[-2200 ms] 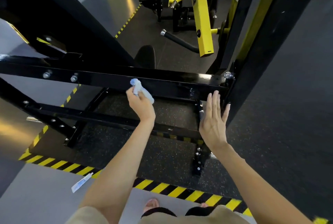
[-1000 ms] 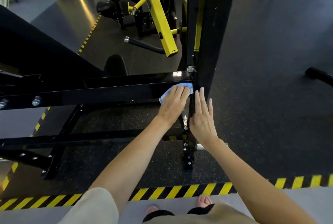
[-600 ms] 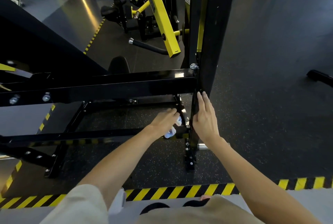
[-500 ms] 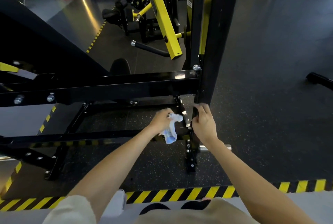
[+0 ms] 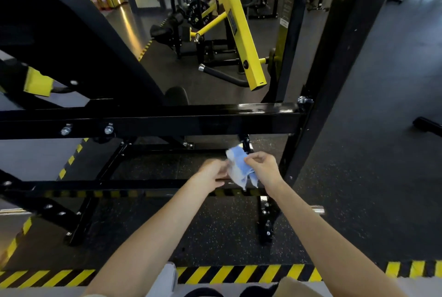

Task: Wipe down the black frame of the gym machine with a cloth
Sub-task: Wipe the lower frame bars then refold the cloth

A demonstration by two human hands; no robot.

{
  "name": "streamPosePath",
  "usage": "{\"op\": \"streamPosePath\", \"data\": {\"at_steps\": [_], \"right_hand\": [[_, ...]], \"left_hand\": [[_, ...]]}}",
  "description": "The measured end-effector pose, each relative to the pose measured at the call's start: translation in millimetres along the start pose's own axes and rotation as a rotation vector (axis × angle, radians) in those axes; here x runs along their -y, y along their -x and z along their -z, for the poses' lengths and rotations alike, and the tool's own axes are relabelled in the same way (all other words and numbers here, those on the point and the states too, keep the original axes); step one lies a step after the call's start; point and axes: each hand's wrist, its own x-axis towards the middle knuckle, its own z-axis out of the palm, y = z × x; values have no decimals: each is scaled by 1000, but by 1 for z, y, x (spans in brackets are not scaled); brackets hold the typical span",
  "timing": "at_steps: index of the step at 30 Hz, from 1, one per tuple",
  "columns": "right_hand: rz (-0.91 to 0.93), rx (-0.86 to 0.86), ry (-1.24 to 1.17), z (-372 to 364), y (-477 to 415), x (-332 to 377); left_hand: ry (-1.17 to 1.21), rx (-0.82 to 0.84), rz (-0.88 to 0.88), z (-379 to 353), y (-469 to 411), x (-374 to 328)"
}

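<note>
Gripping the blue cloth (image 5: 239, 168) from either side with left hand (image 5: 211, 173) and right hand (image 5: 264, 168), fingers curled on it, just below the black frame (image 5: 191, 121) crossbar, clear of it.

I see a dark rubber floor (image 5: 358, 201) with small light speckles, which fills most of the view. Along the near edge runs a yellow-and-black striped tape (image 5: 239, 274). A second stripe of this kind goes away on the left, beside a smooth grey floor (image 5: 35, 158). The black frame (image 5: 119, 184) stands on the rubber, with its low bars going from left to right. Far behind it stands a yellow machine (image 5: 241, 33). At the right edge a black bar (image 5: 428, 125) sits low on the floor.
</note>
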Motion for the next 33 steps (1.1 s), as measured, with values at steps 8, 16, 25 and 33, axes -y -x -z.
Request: {"op": "streamPosePath", "data": {"at_steps": [8, 16, 25, 33], "right_hand": [[386, 87, 581, -63, 14, -16], [656, -348, 759, -43, 5, -11], [573, -426, 770, 40, -11, -12], [617, -356, 789, 90, -18, -23]], "left_hand": [[328, -4, 37, 24, 2, 13], [109, -911, -778, 59, 13, -33], [166, -931, -836, -19, -28, -53], [-263, -656, -1105, -141, -31, -28]]}}
